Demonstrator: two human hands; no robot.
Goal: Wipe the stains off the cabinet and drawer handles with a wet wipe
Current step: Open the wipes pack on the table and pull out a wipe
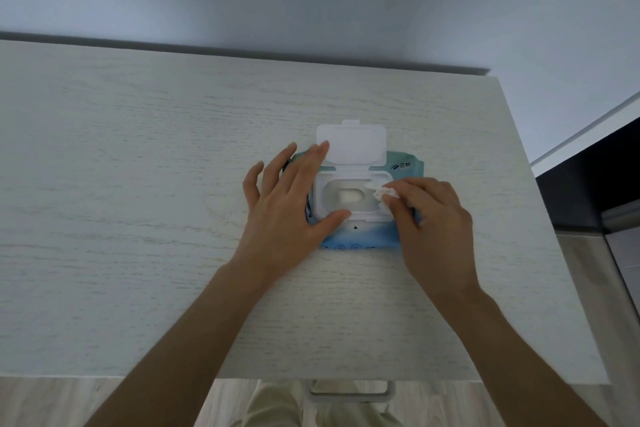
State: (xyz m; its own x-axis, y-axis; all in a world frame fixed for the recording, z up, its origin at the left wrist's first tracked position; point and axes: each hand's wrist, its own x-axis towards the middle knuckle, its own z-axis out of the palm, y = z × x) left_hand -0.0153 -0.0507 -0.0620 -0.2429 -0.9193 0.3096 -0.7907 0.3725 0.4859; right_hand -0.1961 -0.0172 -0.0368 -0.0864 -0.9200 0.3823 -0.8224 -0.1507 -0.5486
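Observation:
A blue pack of wet wipes [360,239] lies on the pale wooden cabinet top [138,184], its white flip lid [356,146] standing open. My left hand [291,204] rests flat on the pack's left side, thumb at the lower edge of the opening. My right hand [433,218] pinches a crumpled white wet wipe [384,194] at the right edge of the opening. A grey drawer handle [349,392] shows below the cabinet's front edge.
A pale wall rises behind the cabinet. To the right stands dark furniture [595,184] past the cabinet's right edge. Wooden floor [52,402] and light trousers [273,406] show at the bottom.

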